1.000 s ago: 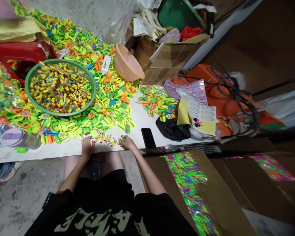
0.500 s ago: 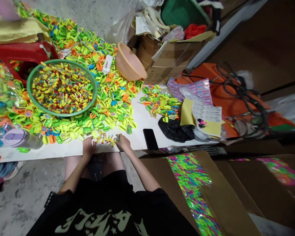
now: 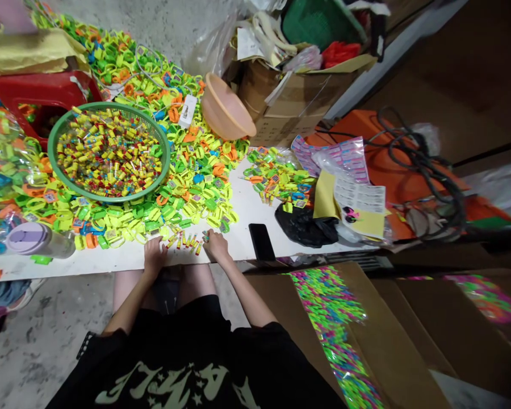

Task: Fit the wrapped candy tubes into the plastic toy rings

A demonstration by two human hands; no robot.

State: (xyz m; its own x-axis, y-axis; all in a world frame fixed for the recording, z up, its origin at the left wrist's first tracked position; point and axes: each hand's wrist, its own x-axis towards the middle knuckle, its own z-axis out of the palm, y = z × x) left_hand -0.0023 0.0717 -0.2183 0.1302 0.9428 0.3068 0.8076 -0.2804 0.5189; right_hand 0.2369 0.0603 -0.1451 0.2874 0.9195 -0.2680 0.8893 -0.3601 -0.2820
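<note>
Between my hands, at the front edge of the white table, lies a loose row of small yellow-and-red capped tubes (image 3: 189, 241) with clear middles. My left hand (image 3: 154, 257) rests at the left end of this row, its thumb apart from the fingers and close to the nearest tube. At the right end, my right hand (image 3: 217, 246) has its fingertips closed on a small tube (image 3: 205, 236), mostly covered by the fingers. Just beyond both hands spreads a heap of toy watches (image 3: 187, 196) in yellow-green, green, orange and blue.
Left of the hands, a green basket (image 3: 166, 162) full of similar tubes sits on the heap. A lidded cup (image 3: 40, 240) stands near the front edge. To the right lie a phone (image 3: 262, 241) and a black plastic bag (image 3: 304, 227). A peach basin (image 3: 227, 108) leans behind.
My right hand has shifted slightly right and away from me, leaving a tube lying beside its fingers. My left hand stays almost in place. The view has moved a little.
</note>
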